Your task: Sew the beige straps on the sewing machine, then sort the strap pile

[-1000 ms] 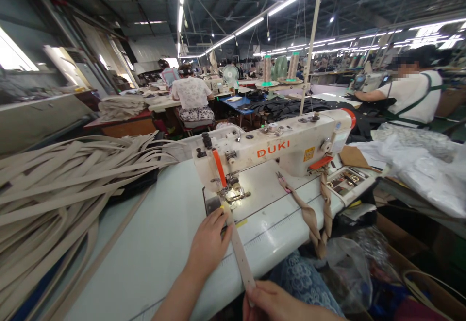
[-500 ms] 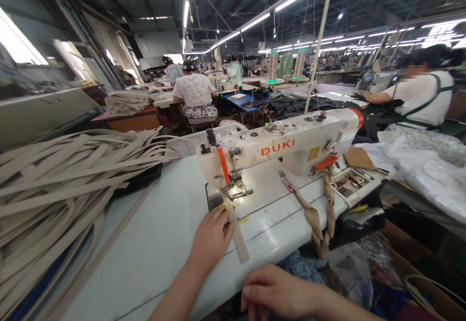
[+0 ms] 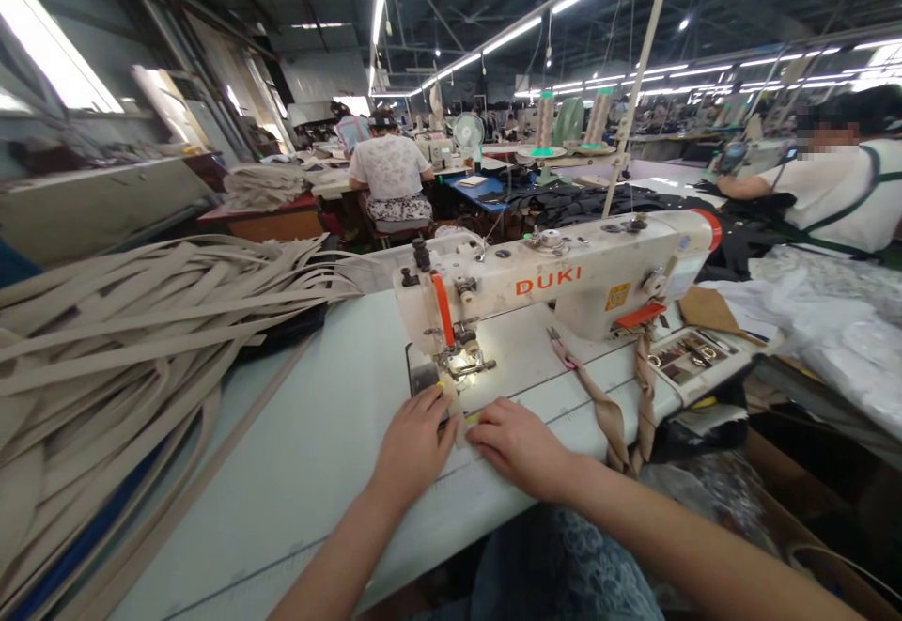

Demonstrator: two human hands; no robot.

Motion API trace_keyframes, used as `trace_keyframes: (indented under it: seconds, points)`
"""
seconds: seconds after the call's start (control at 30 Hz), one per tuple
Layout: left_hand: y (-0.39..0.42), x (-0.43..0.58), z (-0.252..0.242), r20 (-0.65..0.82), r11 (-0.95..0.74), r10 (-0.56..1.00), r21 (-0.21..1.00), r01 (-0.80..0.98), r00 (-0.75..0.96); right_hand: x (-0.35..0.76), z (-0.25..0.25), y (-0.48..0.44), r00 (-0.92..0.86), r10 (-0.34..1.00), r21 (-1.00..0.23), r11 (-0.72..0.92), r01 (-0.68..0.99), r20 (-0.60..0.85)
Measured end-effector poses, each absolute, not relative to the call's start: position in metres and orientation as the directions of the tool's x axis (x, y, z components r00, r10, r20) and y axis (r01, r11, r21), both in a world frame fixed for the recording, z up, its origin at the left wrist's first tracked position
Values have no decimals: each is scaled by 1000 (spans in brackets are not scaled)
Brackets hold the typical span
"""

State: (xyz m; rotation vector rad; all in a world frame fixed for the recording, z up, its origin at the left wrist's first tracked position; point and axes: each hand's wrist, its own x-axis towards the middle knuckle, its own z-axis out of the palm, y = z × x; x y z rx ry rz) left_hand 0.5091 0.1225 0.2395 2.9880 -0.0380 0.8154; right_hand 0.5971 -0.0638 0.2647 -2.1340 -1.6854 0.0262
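Observation:
A short beige fabric strap (image 3: 460, 429) lies under the needle area of a white sewing machine (image 3: 564, 273). My left hand (image 3: 415, 435) rests on the bed just before the presser foot (image 3: 466, 358), its fingers and thumb closed on the strap's left side. From the right, my right hand (image 3: 520, 444) meets the strap's near end, fingers bent and pressed together at its edge. Between the hands only a small part of the strap shows. A lamp lights the needle area.
Long beige straps (image 3: 141, 320) are heaped at the left. Pink-handled thread snips (image 3: 562, 349) and a twisted beige strip (image 3: 612, 419) lie right of the needle. A parts tray (image 3: 687, 358) sits farther right. Co-workers sit at machines beyond, one person (image 3: 391, 170) facing away.
My right hand has risen from below the table edge onto the machine bed, at the strap. My left hand stays by the needle. Less of the strap's near end shows. The view has shifted slightly.

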Motion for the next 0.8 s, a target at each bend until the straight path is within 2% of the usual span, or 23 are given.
trace_keyframes:
  seconds: [0.33,0.6,0.8]
  points:
    - [125,512,243,471,-993,-6,98,-59,882,613,266,-47,219,953,-155,-188,970,211]
    - [129,513,244,464,-994,-22,88,-70,886,626,268,-28,210,956,-97,-194,976,203]
    - [134,519,245,426,-987,10,148,-59,905,636,267,-15,223,952,-88,-209,974,210]
